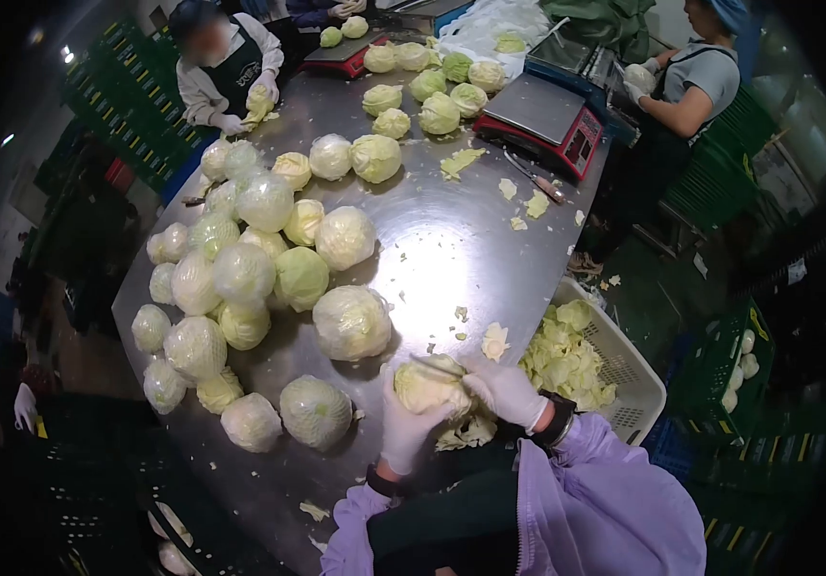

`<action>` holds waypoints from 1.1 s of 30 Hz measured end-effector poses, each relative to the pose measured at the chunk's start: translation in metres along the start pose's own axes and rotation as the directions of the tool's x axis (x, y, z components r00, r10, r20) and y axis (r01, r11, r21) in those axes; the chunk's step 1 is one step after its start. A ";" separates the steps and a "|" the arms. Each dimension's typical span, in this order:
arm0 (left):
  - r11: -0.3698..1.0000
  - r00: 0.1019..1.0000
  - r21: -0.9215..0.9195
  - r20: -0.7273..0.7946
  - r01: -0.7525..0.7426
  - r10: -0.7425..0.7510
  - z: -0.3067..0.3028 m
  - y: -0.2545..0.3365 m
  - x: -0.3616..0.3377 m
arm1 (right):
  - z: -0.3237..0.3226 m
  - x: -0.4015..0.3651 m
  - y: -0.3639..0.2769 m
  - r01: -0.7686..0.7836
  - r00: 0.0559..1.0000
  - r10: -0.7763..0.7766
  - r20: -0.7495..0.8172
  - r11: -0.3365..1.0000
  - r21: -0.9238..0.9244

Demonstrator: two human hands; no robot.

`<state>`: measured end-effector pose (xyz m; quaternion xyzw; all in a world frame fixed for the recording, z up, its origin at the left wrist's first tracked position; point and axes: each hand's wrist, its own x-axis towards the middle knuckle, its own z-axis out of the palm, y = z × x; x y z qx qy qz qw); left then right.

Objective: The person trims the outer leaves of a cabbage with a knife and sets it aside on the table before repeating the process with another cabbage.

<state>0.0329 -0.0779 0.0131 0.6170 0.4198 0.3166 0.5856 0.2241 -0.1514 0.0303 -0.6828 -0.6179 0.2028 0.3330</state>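
Note:
My gloved left hand [407,422] grips a pale cabbage [424,389] from its left side, at the table's near edge. In my gloved right hand [509,392] is a knife [440,368], its thin blade lying across the top of that cabbage; the handle is hidden in my fingers. Loose outer leaves [466,434] hang or lie just below the cabbage. A cut leaf piece [495,341] rests on the metal beyond my right hand. Closest to my left hand stand a large cabbage [351,324] and a net-wrapped one [316,413].
Many cabbages, several wrapped [244,273], crowd the left of the metal table [422,192]. A white basket [638,384] of trimmed leaves stands by the right edge. Beyond are a red scale [539,125], another knife [539,180], and co-workers handling cabbages at left and right.

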 end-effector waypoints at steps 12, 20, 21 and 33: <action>0.914 0.974 0.343 0.010 -0.217 0.227 0.018 -0.016 0.019 | 0.020 0.011 0.002 -0.065 0.984 0.129 0.125 0.905 -0.420; 0.900 0.987 0.405 0.075 -0.162 0.144 0.027 -0.008 0.023 | 0.021 0.023 0.027 -0.029 0.995 0.061 0.073 0.928 -0.372; 0.872 0.988 0.465 0.092 -0.150 0.121 0.029 -0.004 0.023 | 0.017 0.028 0.028 -0.097 0.979 0.155 0.134 0.926 -0.364; 0.849 0.907 0.366 0.325 -0.381 0.266 -0.023 -0.016 0.008 | 0.025 0.047 0.096 -0.417 0.904 0.381 0.194 0.886 0.205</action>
